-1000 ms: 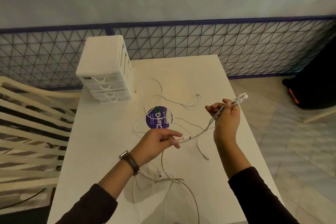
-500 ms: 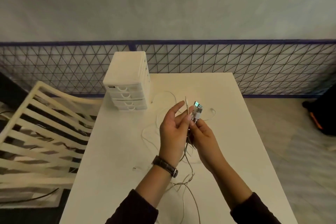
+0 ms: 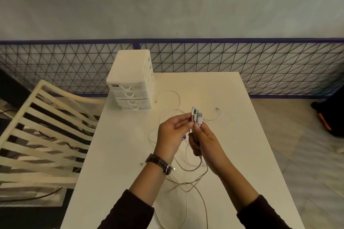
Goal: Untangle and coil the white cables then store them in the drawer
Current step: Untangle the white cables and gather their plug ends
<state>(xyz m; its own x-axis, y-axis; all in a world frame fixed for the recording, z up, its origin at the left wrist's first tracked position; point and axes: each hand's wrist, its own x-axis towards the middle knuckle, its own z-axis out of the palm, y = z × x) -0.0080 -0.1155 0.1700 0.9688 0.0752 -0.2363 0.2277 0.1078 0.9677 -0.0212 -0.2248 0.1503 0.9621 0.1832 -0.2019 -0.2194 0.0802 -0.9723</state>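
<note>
Nearest us, loose loops of the white cables (image 3: 193, 188) trail across the white table (image 3: 119, 154) between our dark sleeves. Above them our left hand (image 3: 172, 135), with a wristwatch (image 3: 159, 161) on its wrist, and our right hand (image 3: 202, 140) meet, fingertips pinched together on a bunch of cable plugs (image 3: 197, 116) held upright. More cable curls on the table beyond. Farther back, at the table's left corner, stands the white drawer unit (image 3: 131, 80), its drawers closed.
</note>
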